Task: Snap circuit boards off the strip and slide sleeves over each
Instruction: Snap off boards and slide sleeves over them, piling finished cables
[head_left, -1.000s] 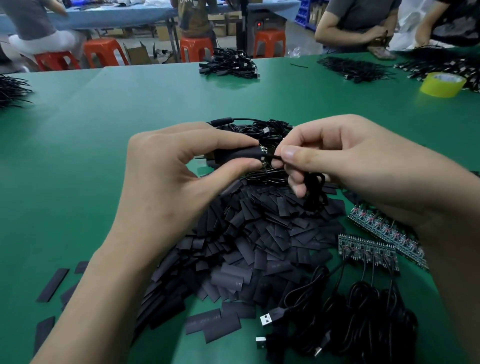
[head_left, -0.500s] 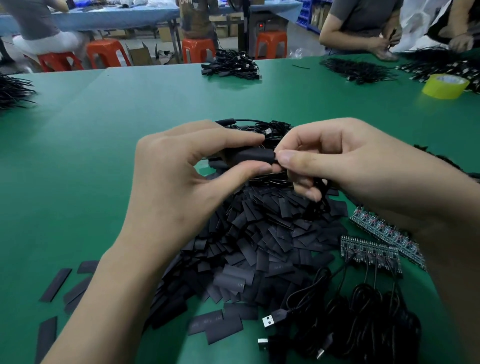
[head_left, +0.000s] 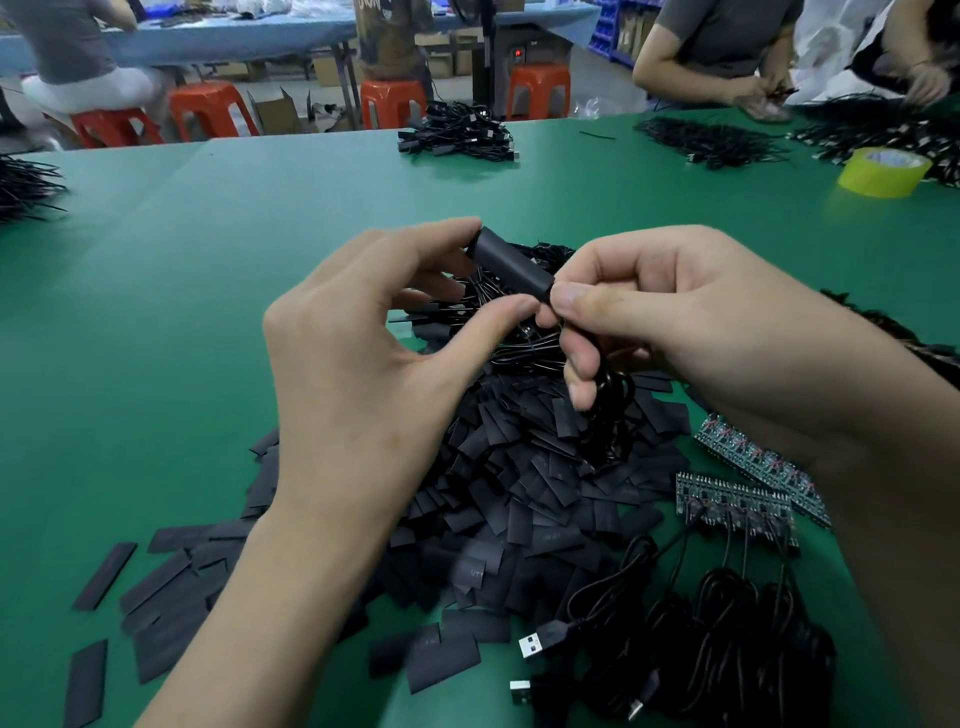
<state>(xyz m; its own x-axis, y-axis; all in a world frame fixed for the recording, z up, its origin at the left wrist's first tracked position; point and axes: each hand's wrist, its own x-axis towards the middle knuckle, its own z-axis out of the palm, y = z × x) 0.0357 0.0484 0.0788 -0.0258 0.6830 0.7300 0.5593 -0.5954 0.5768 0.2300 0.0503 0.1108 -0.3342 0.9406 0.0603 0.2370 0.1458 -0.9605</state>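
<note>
Over the counter (head_left: 156, 322) and sleeve heap (head_left: 519, 493), one sleeve (head_left: 511, 265) was held.
It was pinched by the left hand (head_left: 363, 374), forefinger to thumb; its long axis was sloped down-right to the right hand (head_left: 675, 322), by which the cable (head_left: 608, 410) was gripped.

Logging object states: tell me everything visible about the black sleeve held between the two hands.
The black sleeve is a matte, rounded, plastic-looking tube, puffed open unlike the flat ones in the pile beneath. It is held in the air, tilted, far end up-left. The left hand pinches it, forefinger at the upper end, thumb under the lower. The right hand touches its lower end with the thumb, fingers curled round a black cable.
</note>
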